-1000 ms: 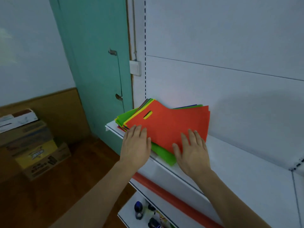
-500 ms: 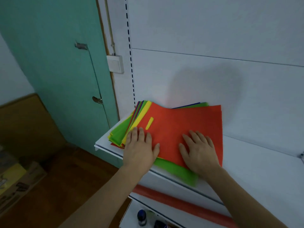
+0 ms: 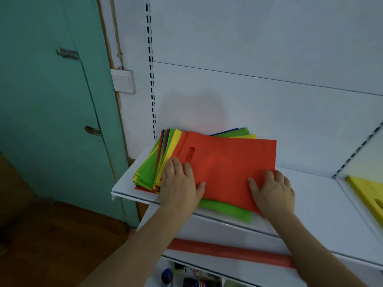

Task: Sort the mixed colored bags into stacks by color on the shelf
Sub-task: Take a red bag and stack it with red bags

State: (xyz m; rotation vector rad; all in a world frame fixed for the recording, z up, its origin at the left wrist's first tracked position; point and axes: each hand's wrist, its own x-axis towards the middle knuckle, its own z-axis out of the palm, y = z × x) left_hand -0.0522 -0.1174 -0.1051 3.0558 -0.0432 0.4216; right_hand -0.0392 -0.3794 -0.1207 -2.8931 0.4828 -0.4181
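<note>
Orange bag (image 3: pixel 230 172): on top of the mixed pile (image 3: pixel 153 168) at the left end of the shelf (image 3: pixel 323 206), and since a moment ago we see a second orange layer through its handle slot, where yellow showed before.
Left hand (image 3: pixel 180 185): we have it flat on the bag's near left corner, fingers straight, pressing, not gripping.
Right hand (image 3: pixel 273 193): lying on the near right corner, fingers spread and a little bent; we cannot tell whether they hook the edge.
Pile beneath: green, yellow, red and blue edges fan out to the left and behind, still unsorted.
Yellow bag (image 3: pixel 369 193): newly in sight at the far right, in the next bay, well apart from the pile.
Meaning: we judge the sort barely begun, with the top orange bag squared up and ready to lift off.
</note>
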